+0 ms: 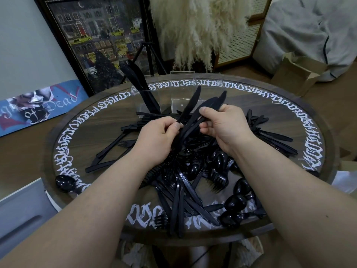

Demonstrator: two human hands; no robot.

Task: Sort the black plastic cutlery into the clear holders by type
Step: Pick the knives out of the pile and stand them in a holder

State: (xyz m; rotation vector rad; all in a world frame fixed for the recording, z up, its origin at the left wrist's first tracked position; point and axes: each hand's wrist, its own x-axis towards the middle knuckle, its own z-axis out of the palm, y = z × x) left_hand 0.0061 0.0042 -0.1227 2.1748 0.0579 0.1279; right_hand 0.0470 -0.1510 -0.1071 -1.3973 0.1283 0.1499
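Reaching forward side by side, the left hand and right hand both pinch a bundle of knives between them, above the cutlery pile; clear holders stand just beyond.

We lose the lower handles of the bunched black plastic knives behind the left hand and right hand. The clear acrylic holders barely register against the round dark wooden table; their compartment walls blur. Both forearms run off the bottom edge.
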